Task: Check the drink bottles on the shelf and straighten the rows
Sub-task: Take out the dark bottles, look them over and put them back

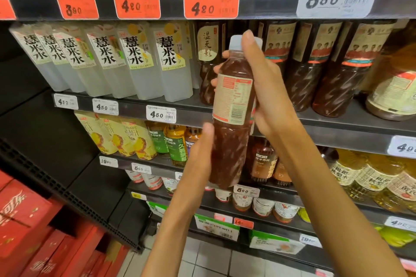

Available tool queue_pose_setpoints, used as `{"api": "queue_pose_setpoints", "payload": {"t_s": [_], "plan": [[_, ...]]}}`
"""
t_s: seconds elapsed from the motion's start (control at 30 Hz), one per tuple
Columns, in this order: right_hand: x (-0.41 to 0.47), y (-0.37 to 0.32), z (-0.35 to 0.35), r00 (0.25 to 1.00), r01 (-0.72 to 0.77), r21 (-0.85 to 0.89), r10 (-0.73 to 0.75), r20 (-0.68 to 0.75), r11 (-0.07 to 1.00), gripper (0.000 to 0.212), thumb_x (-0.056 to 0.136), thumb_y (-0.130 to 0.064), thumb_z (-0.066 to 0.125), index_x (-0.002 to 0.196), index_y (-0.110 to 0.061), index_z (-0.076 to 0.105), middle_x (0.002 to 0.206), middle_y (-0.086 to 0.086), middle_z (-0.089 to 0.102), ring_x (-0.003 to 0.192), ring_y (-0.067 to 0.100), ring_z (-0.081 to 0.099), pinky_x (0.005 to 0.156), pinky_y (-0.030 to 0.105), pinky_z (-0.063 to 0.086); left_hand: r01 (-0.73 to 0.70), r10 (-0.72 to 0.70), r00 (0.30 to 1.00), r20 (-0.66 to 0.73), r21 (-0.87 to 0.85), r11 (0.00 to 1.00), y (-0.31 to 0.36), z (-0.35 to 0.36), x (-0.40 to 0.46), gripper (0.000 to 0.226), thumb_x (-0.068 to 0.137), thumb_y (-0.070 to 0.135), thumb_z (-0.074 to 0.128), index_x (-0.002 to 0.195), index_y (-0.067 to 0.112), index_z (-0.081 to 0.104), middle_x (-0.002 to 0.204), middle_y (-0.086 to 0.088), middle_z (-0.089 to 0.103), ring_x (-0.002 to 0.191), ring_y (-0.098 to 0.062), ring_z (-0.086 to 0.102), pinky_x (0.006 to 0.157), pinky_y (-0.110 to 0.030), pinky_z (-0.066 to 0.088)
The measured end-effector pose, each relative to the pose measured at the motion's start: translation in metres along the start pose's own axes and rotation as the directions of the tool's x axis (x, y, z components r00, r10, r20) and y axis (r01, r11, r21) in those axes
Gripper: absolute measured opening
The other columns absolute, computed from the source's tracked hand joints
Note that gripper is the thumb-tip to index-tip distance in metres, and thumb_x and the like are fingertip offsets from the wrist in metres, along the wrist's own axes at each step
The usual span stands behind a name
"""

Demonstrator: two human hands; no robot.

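Dark bottles (pixel 301 67) flank a gap (pixel 236 27); shelf edge (pixel 265 0) overhead.

The held bottle (pixel 229 119) is dark reddish-brown with a white cap (pixel 236 42) and a beige label (pixel 234 99) edged in orange-red. The clear water bottles (pixel 144 60) carry white labels with bold black characters and yellow-green accents. The dark tea bottles (pixel 333 69) show spiral ribbing and cream labels. Orange-red price tags (pixel 211 2) bear black numerals; the shelf edge (pixel 265 0) is dark grey. The stacked cartons (pixel 24 220) are red with white script.
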State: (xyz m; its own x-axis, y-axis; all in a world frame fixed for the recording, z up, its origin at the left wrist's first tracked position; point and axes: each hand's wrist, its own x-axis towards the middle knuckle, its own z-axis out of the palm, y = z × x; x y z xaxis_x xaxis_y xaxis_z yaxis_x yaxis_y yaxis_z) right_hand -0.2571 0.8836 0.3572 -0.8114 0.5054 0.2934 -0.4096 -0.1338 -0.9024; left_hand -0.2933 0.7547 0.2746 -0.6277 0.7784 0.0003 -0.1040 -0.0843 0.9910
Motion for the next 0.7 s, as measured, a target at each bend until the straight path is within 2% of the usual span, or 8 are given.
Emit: {"api": "queue_pose_setpoints", "payload": {"t_s": [0.07, 0.13, 0.2, 0.3, 0.4, 0.47, 0.57, 0.7], "plan": [[-0.003, -0.002, -0.001, 1.000, 0.008, -0.030, -0.007, 0.024, 1.000, 0.042, 0.092, -0.051, 0.048, 0.106, -0.016, 0.065, 0.091, 0.004, 0.070, 0.088, 0.019, 0.069, 0.081, 0.035, 0.057, -0.028, 0.028, 0.999, -0.024, -0.026, 0.999, 0.001, 0.005, 0.000, 0.058, 0.060, 0.083, 0.040, 0.097, 0.048, 0.068, 0.104, 0.007, 0.073, 0.101, -0.012, 0.068, 0.086, -0.030, 0.054], [-0.002, -0.006, -0.005, 0.996, -0.034, 0.043, 0.030, 0.087, 0.998, 0.048, 0.095, -0.051, 0.044, 0.116, -0.013, 0.063, 0.099, 0.005, 0.069, 0.102, 0.024, 0.066, 0.094, 0.040, 0.052, 0.020, -0.016, 1.000, 0.026, -0.150, 0.988, 0.000, 0.006, -0.002, 0.069, 0.065, 0.082, 0.042, 0.101, 0.030, 0.072, 0.096, -0.005, 0.075, 0.089, -0.021, 0.071, 0.079, -0.035, 0.057], [0.000, -0.009, -0.007, 0.982, -0.109, 0.166, 0.080, 0.172, 0.980, 0.053, 0.097, -0.049, 0.040, 0.120, -0.005, 0.059, 0.103, 0.012, 0.066, 0.103, 0.029, 0.063, 0.093, 0.041, 0.051, 0.092, -0.038, 0.982, 0.183, -0.295, 0.951, 0.002, 0.008, -0.008, 0.075, 0.073, 0.079, 0.041, 0.097, 0.016, 0.073, 0.084, -0.013, 0.071, 0.074, -0.024, 0.069, 0.068, -0.035, 0.057], [0.001, -0.008, -0.003, 0.935, -0.252, 0.323, 0.144, 0.323, 0.912, 0.058, 0.094, -0.056, 0.034, 0.104, -0.006, 0.060, 0.096, 0.015, 0.066, 0.085, 0.027, 0.067, 0.079, 0.039, 0.056, 0.175, -0.060, 0.948, 0.312, -0.354, 0.919, 0.000, 0.012, -0.010, 0.077, 0.078, 0.077, 0.037, 0.096, 0.011, 0.073, 0.079, -0.015, 0.069, 0.067, -0.024, 0.067, 0.064, -0.032, 0.056], [0.001, -0.008, -0.001, 0.933, -0.242, 0.322, 0.128, 0.335, 0.915, 0.059, 0.095, -0.058, 0.031, 0.096, -0.007, 0.061, 0.084, 0.011, 0.065, 0.070, 0.022, 0.064, 0.071, 0.034, 0.054, 0.136, -0.081, 0.973, 0.215, -0.254, 0.958, -0.003, 0.013, -0.008, 0.079, 0.078, 0.078, 0.032, 0.103, 0.013, 0.070, 0.091, -0.017, 0.073, 0.080, -0.025, 0.071, 0.072, -0.034, 0.057], [-0.001, -0.009, 0.000, 0.964, -0.173, 0.218, 0.120, 0.236, 0.960, 0.054, 0.095, -0.056, 0.039, 0.094, -0.008, 0.064, 0.083, 0.011, 0.067, 0.070, 0.022, 0.066, 0.071, 0.034, 0.055, 0.058, -0.052, 0.997, 0.050, -0.139, 0.989, 0.001, 0.011, -0.008, 0.066, 0.076, 0.076, 0.031, 0.105, 0.030, 0.069, 0.106, -0.008, 0.073, 0.098, -0.019, 0.070, 0.085, -0.035, 0.054], [-0.004, -0.009, 0.000, 0.996, -0.021, 0.048, 0.017, 0.090, 0.999, 0.043, 0.095, -0.050, 0.046, 0.095, -0.012, 0.067, 0.088, 0.010, 0.070, 0.081, 0.021, 0.069, 0.078, 0.035, 0.057, -0.039, 0.038, 0.999, -0.028, -0.030, 0.999, 0.007, 0.014, -0.008, 0.055, 0.068, 0.084, 0.035, 0.090, 0.047, 0.070, 0.102, 0.005, 0.073, 0.102, -0.013, 0.068, 0.093, -0.036, 0.052], [-0.003, -0.014, -0.001, 0.984, -0.090, 0.123, 0.069, 0.165, 0.988, 0.041, 0.096, -0.045, 0.047, 0.110, -0.009, 0.061, 0.097, 0.012, 0.065, 0.099, 0.027, 0.063, 0.090, 0.041, 0.054, 0.031, -0.027, 0.999, 0.024, -0.174, 0.984, 0.007, 0.016, -0.013, 0.076, 0.069, 0.084, 0.042, 0.105, 0.024, 0.070, 0.097, -0.012, 0.072, 0.090, -0.027, 0.069, 0.088, -0.044, 0.055]]}}
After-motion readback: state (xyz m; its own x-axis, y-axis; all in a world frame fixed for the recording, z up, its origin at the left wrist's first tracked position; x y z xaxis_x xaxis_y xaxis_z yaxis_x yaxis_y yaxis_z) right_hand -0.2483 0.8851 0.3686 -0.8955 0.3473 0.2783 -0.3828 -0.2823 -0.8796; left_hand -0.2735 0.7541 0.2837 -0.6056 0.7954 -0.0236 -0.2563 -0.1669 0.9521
